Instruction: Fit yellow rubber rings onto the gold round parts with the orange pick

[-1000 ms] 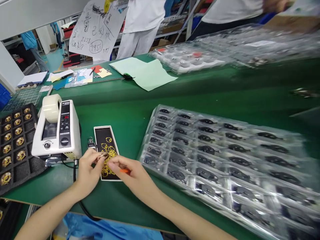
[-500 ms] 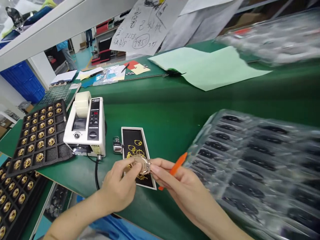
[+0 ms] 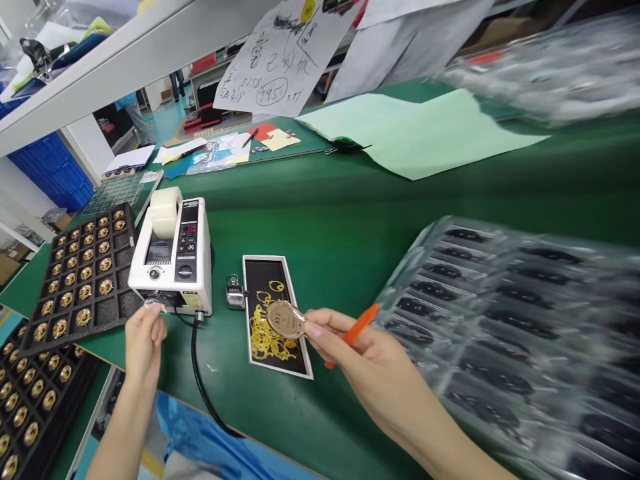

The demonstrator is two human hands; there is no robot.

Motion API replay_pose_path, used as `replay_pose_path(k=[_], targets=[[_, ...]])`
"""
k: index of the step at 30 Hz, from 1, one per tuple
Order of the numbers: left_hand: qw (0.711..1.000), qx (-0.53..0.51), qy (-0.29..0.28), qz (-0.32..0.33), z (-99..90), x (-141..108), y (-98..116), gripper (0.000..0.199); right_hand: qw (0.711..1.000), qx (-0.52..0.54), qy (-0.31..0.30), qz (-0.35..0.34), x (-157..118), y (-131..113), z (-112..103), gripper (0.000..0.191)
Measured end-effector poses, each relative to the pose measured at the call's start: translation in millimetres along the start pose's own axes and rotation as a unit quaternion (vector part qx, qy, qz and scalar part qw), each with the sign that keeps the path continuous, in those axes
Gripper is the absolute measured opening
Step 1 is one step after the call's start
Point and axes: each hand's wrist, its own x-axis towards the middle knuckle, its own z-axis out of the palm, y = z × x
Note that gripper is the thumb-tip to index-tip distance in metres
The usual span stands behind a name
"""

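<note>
**Right hand** (image 3: 367, 357): my grip is closed. Between thumb and fingertips I pinch a round gold-rimmed disc (image 3: 285, 319), held up in the air just above the black card, its pale face turned upward with small marks I cannot read. An orange plastic stick (image 3: 361, 324) lies tucked through the same hand, its ends showing on both sides.

**Left hand** (image 3: 144, 348): raised with the fingers bunched, touching or just beside the front corner of the electronic tape dispenser (image 3: 173, 263). Something small and pale shows at the fingertips (image 3: 155, 305); I cannot tell whether this grip holds anything.

**On the desk** (image 3: 320, 230), covered in green matting:
- black card in a white border (image 3: 287, 360), with a heap of thin gold loops (image 3: 265, 340) on it
- chrome hand tally counter (image 3: 234, 292), just left of the card
- tape roll (image 3: 165, 212), mounted on the dispenser, with a black cable (image 3: 199, 377) running down from it
- black foam tray of round gold parts (image 3: 83, 273), left of the dispenser, with a second tray (image 3: 43, 390) lower down
- clear blister tray of black parts (image 3: 500, 340), to the right, blurred
- pale green paper sheets (image 3: 415, 133), farther off
- handwritten sheet (image 3: 275, 60), hanging beyond the desk
</note>
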Motion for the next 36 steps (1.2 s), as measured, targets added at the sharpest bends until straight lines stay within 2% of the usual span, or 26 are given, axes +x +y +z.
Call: replay_pose_path(k=[1,3,5,7,9,10,12,14,16,19,21,23,28,36], targets=[[0.999,0.018,0.005,0.042,0.5,-4.5,4.0,0.029,1.0,0.004,0.002,0.001,0.1,-0.3,-0.4,0.042],[0.981,0.093,-0.008,0.172,1.1,-12.2,12.4,0.022,1.0,0.009,0.006,0.004,0.2,-0.8,-1.3,0.042],[0.927,0.208,-0.06,0.307,3.3,-14.3,21.5,0.016,1.0,0.007,-0.001,0.006,0.0,-1.2,-1.8,0.042],[0.865,0.318,-0.126,0.368,8.7,-9.9,31.0,0.014,1.0,0.009,-0.017,0.009,0.0,-1.4,-1.8,0.043],[0.827,0.393,-0.173,0.362,16.2,-2.7,40.2,0.016,0.999,0.019,-0.033,0.014,0.6,-1.4,-1.5,0.043],[0.821,0.41,-0.189,0.35,20.0,0.1,44.3,0.017,0.999,0.028,-0.04,0.016,1.2,-1.3,-1.4,0.044],[0.83,0.403,-0.21,0.324,26.7,1.3,50.7,0.019,0.997,0.05,-0.056,0.02,2.4,-1.2,-1.6,0.045],[0.854,0.352,-0.237,0.302,32.3,-4.3,53.1,0.022,0.995,0.07,-0.074,0.025,3.3,-1.5,-2.2,0.045],[0.872,0.284,-0.295,0.267,38.4,-14.2,50.6,0.025,0.991,0.09,-0.096,0.027,3.2,-2.2,-2.7,0.044],[0.87,0.225,-0.402,0.177,50.8,-29.0,39.0,0.025,0.982,0.128,-0.134,0.022,1.4,-3.4,-2.6,0.042],[0.865,0.218,-0.433,0.128,59.6,-34.8,29.8,0.024,0.977,0.151,-0.149,0.008,-0.3,-3.6,-2.1,0.041],[0.867,0.222,-0.431,0.112,66.6,-37.0,22.3,0.024,0.973,0.166,-0.159,-0.004,-1.7,-3.3,-1.7,0.039],[0.884,0.237,-0.383,0.126,73.9,-34.4,16.0,0.026,0.967,0.184,-0.174,-0.017,-2.8,-3.1,-2.0,0.038],[0.879,0.249,-0.393,0.104,75.1,-29.7,17.3,0.032,0.973,0.151,-0.173,-0.034,-3.2,-2.3,-2.3,0.044]])
